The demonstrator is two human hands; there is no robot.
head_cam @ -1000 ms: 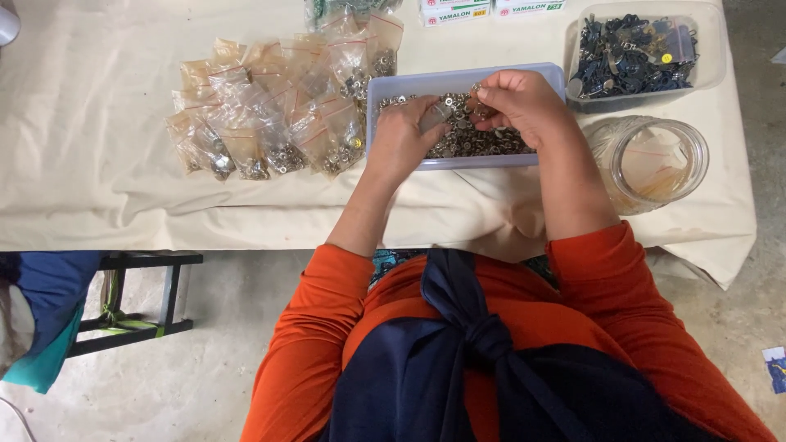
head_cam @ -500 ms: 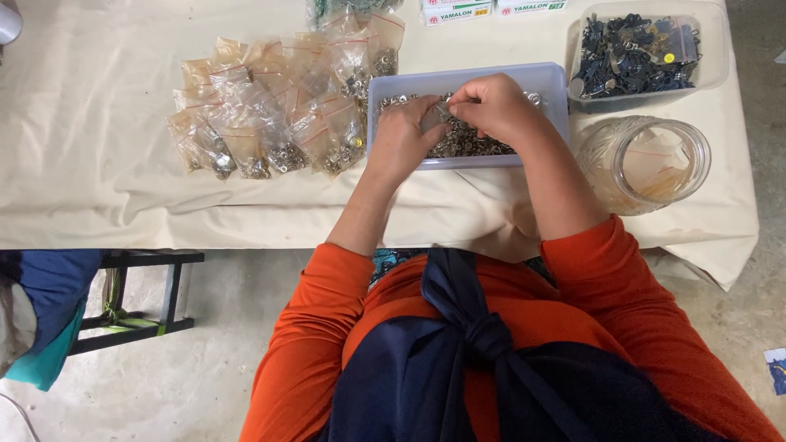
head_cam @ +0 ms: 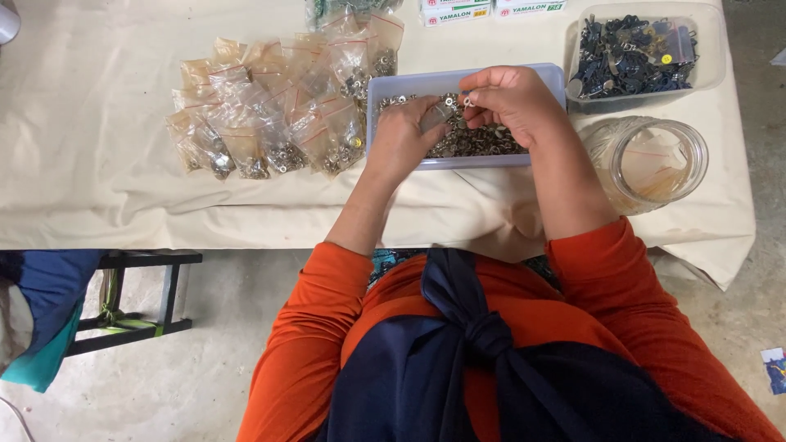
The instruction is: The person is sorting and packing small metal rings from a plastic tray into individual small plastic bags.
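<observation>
Over the tray (head_cam: 385,86), both hands' fingers (head_cam: 471,98) pinch small metal parts (head_cam: 479,143), grip half hidden.

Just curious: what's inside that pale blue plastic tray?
The pale blue plastic tray holds a heap of small metal rings. Both hands, left and right, cover much of it.

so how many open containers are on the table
3: a lilac tray of small metal parts under both hands, a clear tub of dark parts behind right, a clear jar at right.
</observation>
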